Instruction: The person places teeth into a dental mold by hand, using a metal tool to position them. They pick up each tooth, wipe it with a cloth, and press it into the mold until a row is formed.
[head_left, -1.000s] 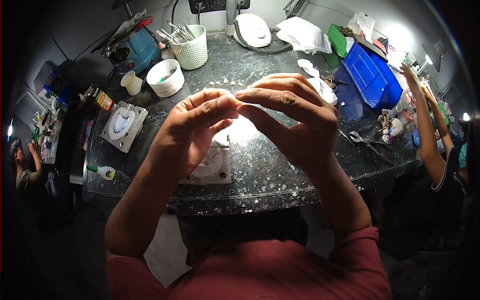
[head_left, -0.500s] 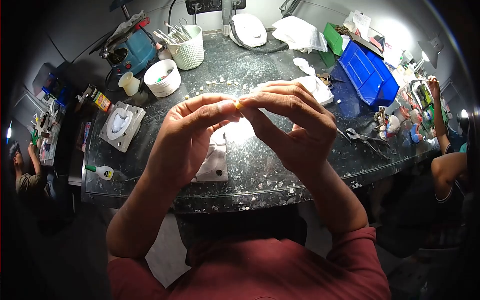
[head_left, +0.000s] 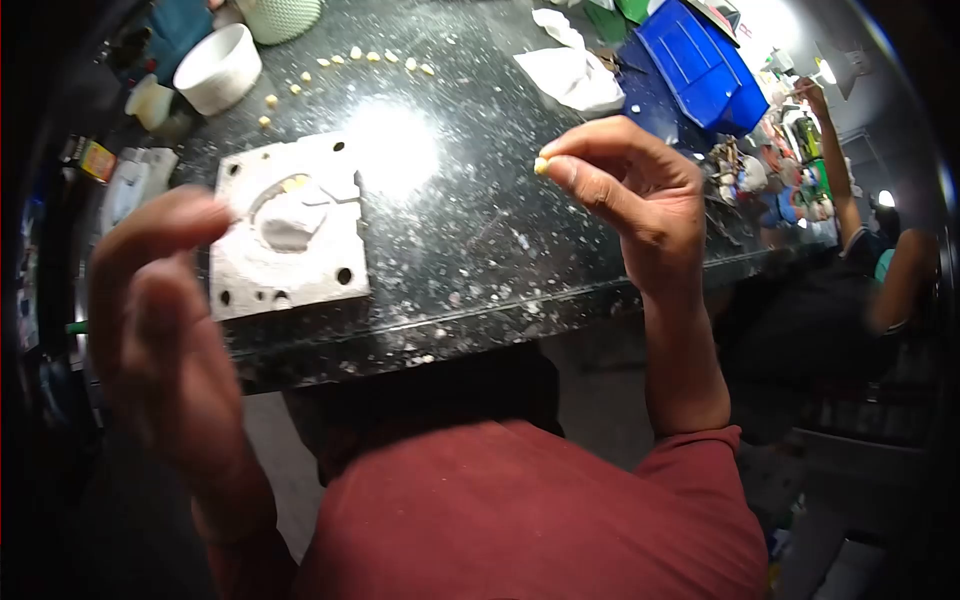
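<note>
My right hand point(head_left: 645, 200) is raised over the right part of the dark worktop, with a small yellowish artificial tooth point(head_left: 541, 166) pinched between thumb and fingertips. My left hand point(head_left: 165, 330), blurred by motion, is held at the left with its thumb and index finger apart and nothing visible between them. Its fingertips are near the left edge of a square metal denture flask point(head_left: 345, 255). Inside the flask lies a white plaster mould point(head_left: 290, 222) with a few yellowish teeth point(head_left: 294, 184) at its upper edge. Several loose teeth point(head_left: 373, 56) form a curved row behind the flask.
A white bowl point(head_left: 218, 75), a small cup point(head_left: 150, 103) and a pale green basket point(head_left: 280, 15) stand at the back left. Crumpled white paper point(head_left: 570, 75) and a blue tray point(head_left: 700, 65) are at the back right. Another person's raised arm point(head_left: 835, 150) shows at far right.
My hands were together on the small tooth; now they are apart, the right keeping the tooth and the left moved left. The view has shifted, bringing the metal flask into full sight.
</note>
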